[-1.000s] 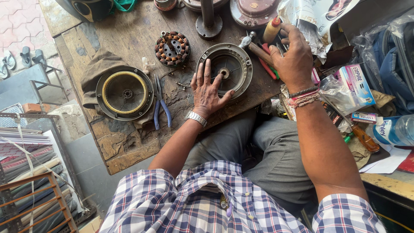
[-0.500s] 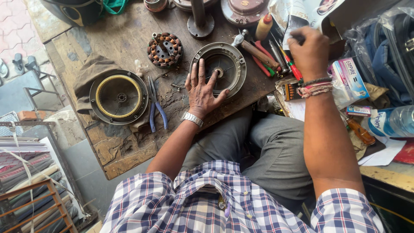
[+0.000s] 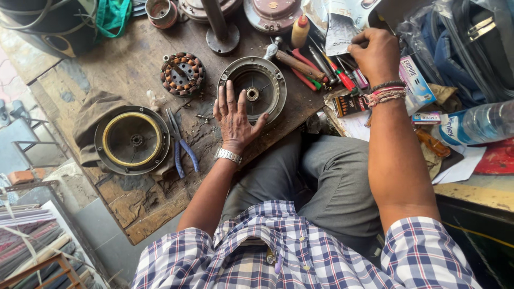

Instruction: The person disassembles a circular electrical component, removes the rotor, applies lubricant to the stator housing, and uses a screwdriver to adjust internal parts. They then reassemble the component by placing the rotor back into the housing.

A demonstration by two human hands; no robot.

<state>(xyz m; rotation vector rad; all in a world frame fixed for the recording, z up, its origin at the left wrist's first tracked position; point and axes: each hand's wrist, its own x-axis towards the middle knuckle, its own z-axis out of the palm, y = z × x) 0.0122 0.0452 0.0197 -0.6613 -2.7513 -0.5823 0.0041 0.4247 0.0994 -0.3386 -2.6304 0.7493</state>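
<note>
My left hand (image 3: pixel 234 115) lies flat with fingers spread on the near rim of a round grey metal motor housing (image 3: pixel 276 80) on the wooden bench (image 3: pixel 134 214). It presses on the housing without gripping it. My right hand (image 3: pixel 375 53) hovers at the bench's far right over a pile of screwdrivers (image 3: pixel 332 69) and printed papers (image 3: pixel 337 29), fingers curled. Anything inside that fist is hidden. A stator with copper windings (image 3: pixel 182 74) sits left of the housing.
A second round housing with a yellow ring (image 3: pixel 132 140) rests on a brown cloth (image 3: pixel 91 115), blue-handled pliers (image 3: pixel 182 150) beside it. A hammer (image 3: pixel 300 63), a yellow squeeze bottle (image 3: pixel 300 31), a water bottle (image 3: pixel 476 124) and small boxes crowd the right side.
My right hand has moved away from the tools beside the housing, to the right toward the papers. My left hand has stayed on the housing.
</note>
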